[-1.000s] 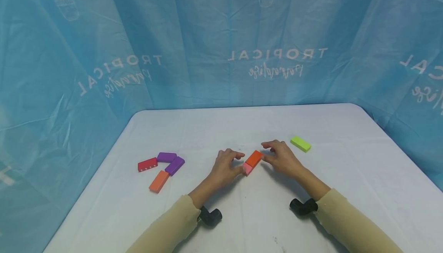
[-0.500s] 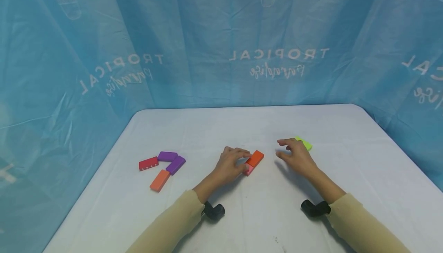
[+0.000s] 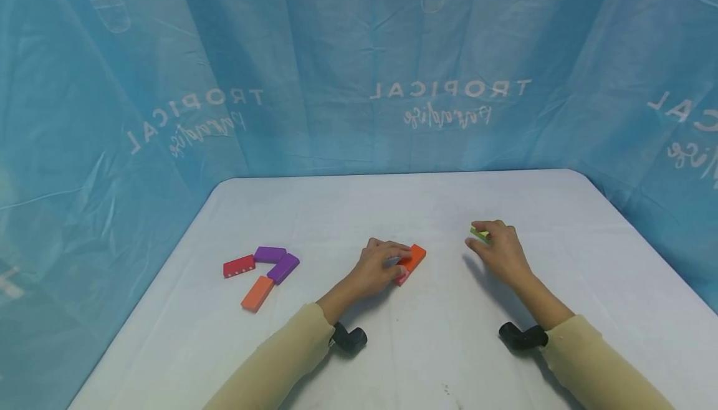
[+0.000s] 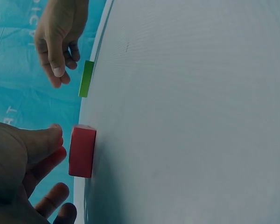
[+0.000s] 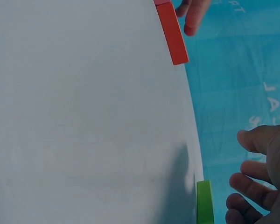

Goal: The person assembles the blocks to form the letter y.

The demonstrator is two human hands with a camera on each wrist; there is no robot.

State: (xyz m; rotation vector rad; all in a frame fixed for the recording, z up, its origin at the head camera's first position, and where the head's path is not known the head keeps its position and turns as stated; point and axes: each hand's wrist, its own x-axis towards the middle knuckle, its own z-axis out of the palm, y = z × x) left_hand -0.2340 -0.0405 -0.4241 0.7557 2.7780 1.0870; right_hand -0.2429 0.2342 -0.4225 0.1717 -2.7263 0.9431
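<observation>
I have the lime-green, smooth-faced rectangular block point(image 3: 480, 234) lying on the white cloth-like tabletop point(image 3: 336, 210), towards the far right. I judge it light, stiff and hard to damage, painted wood or plastic; its flat faces might slide under a careless fingertip. The best hold looks to be across its two long sides, thumb opposite fingers, near the middle so it stays level.

My right hand point(image 3: 501, 254) is over it with thumb and fingers spread; both wrist views show a gap to the block, so I read no pinch there.

To the left, the orange-red rectangular block point(image 3: 416, 257) sits end to end with the pink block point(image 3: 401, 278), which my thumb partly covers. They look equally rigid, and I would grip either by its long sides, lightly, since a nudge could break their line. My left hand point(image 3: 373, 271) is at this pair, fingers parted and pinching nothing; whether a fingertip grazes a face I cannot tell.

Farther left lie two purple blocks point(image 3: 283, 268), a red block with pale dots point(image 3: 239, 266) and a coral-orange block point(image 3: 258, 294), close together. Behind everything hangs a blue printed curtain point(image 3: 336, 55).
</observation>
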